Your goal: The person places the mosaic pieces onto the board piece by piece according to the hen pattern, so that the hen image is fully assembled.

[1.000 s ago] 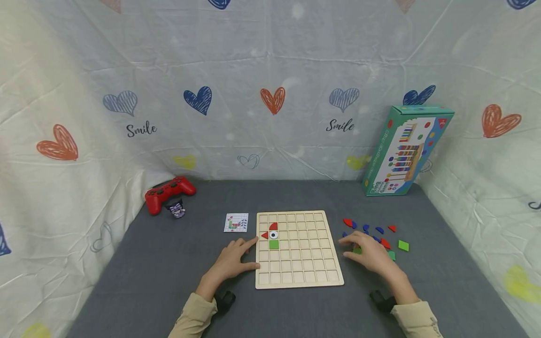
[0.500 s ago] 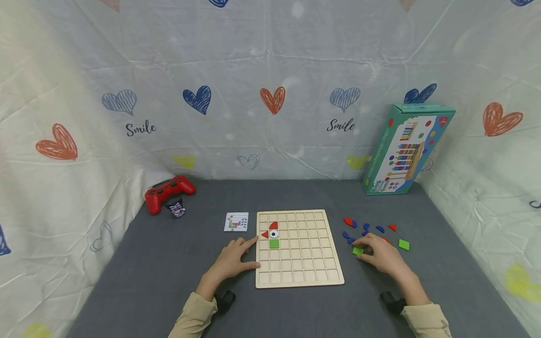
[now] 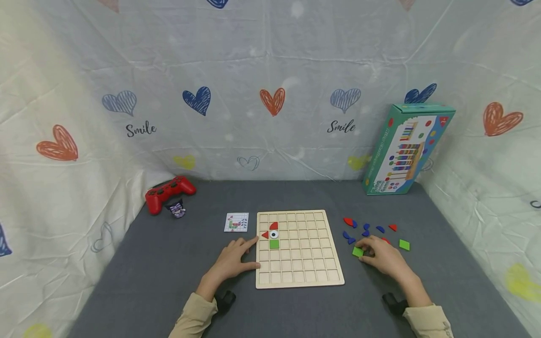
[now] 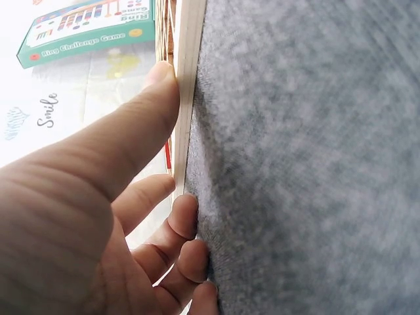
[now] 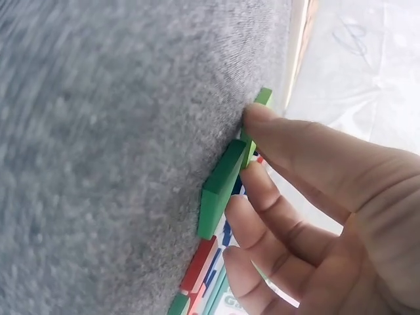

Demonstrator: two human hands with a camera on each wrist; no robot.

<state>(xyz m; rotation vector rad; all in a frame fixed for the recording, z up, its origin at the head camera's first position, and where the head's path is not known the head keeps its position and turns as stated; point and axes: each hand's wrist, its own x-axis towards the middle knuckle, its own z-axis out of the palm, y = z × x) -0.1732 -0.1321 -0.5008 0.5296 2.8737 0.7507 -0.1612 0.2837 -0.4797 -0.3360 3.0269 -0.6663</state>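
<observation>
A light wooden grid board (image 3: 300,263) lies mid-table, holding a red quarter-round piece (image 3: 274,226), a red triangle (image 3: 265,234), a white eye tile (image 3: 274,234) and a green square (image 3: 274,244) in its upper left cells. My left hand (image 3: 230,259) touches the board's left edge with thumb and forefinger, fingers relaxed. Right of the board, my right hand (image 3: 382,256) pinches a light green square tile (image 3: 357,251) at the table surface between thumb and forefinger. Beside it in the right wrist view, a darker green piece (image 5: 223,184) lies against my fingers; the head view hides it.
Loose blue pieces (image 3: 349,237), red pieces (image 3: 348,221) and another green square (image 3: 404,244) lie around my right hand. A pattern card (image 3: 236,222) sits left of the board. Farther back are a red game controller (image 3: 169,191), a small purple figure (image 3: 176,209) and a green box (image 3: 405,155).
My right hand has moved right and slightly towards me, from above the loose pieces onto the light green square. My left hand stays at the board's edge.
</observation>
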